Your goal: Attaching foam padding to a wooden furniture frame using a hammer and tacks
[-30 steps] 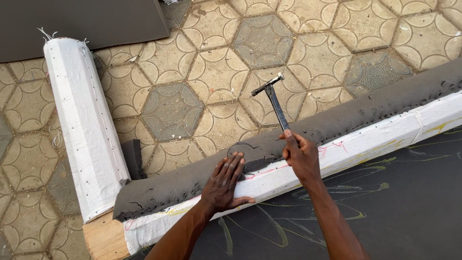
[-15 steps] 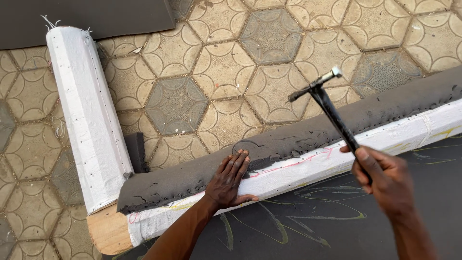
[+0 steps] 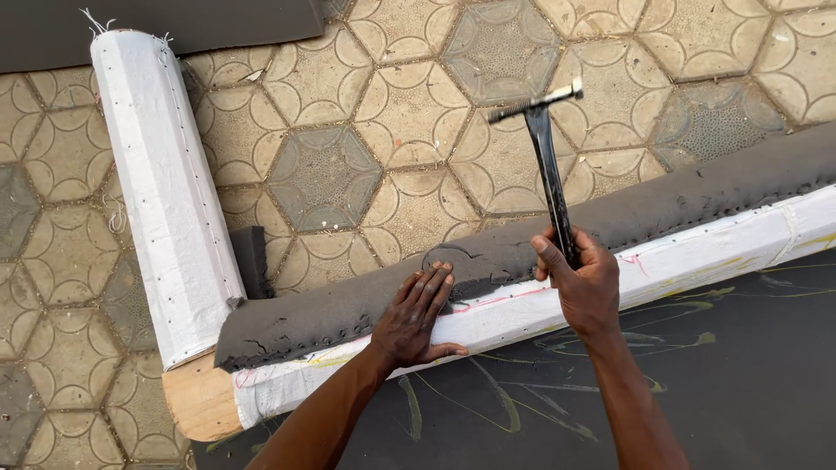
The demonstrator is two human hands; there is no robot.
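My left hand (image 3: 418, 315) lies flat, fingers spread, pressing a strip of dark grey foam (image 3: 488, 261) down along a long rail wrapped in white woven fabric (image 3: 697, 261). My right hand (image 3: 582, 280) grips the black handle of a hammer (image 3: 544, 139), whose metal head is raised over the paving, above the foam strip. A row of small tacks runs along the foam's lower edge. A dark grey panel with chalk scribbles (image 3: 610, 400) fills the frame below the rail.
A second white-wrapped rail (image 3: 165, 191) meets the first at a bare wooden corner (image 3: 200, 400) on the left. Patterned hexagonal paving (image 3: 383, 113) lies beyond. Another dark grey sheet (image 3: 174, 22) sits at the top left.
The hammer went from down near the foam, swung out to the right, and now stands raised again closer to my left hand. My left hand stayed pressed on the foam.
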